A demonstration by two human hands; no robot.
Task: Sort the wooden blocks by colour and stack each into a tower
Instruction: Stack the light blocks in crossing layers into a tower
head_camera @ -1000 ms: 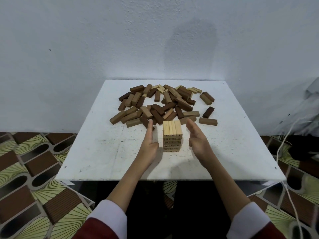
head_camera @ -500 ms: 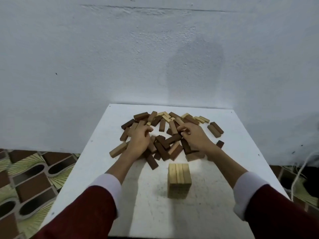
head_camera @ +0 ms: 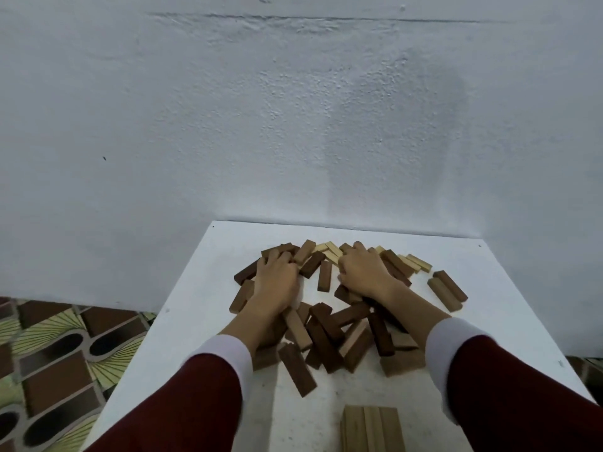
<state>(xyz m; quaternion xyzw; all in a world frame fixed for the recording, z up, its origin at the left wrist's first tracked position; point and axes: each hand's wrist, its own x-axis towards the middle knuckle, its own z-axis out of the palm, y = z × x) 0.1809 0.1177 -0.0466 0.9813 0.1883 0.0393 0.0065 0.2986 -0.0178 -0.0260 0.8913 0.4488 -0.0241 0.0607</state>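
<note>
Head view: no legible writing on the wooden blocks [head_camera: 326,334].

two arms in view, both in dark red long sleeves. left sleeve [head_camera: 182,402] fills the near left; right sleeve [head_camera: 522,396] fills the near right. each sleeve ends in a white cuff: left cuff [head_camera: 225,355], right cuff [head_camera: 452,337]. the cuffs are plain and smooth, with no buttons or markings visible. forearms are bare beyond the cuffs. left hand [head_camera: 275,282] and right hand [head_camera: 362,272] are bare, with no gloves, rings or watch to be seen. the red fabric looks matte, with soft folds.
</note>
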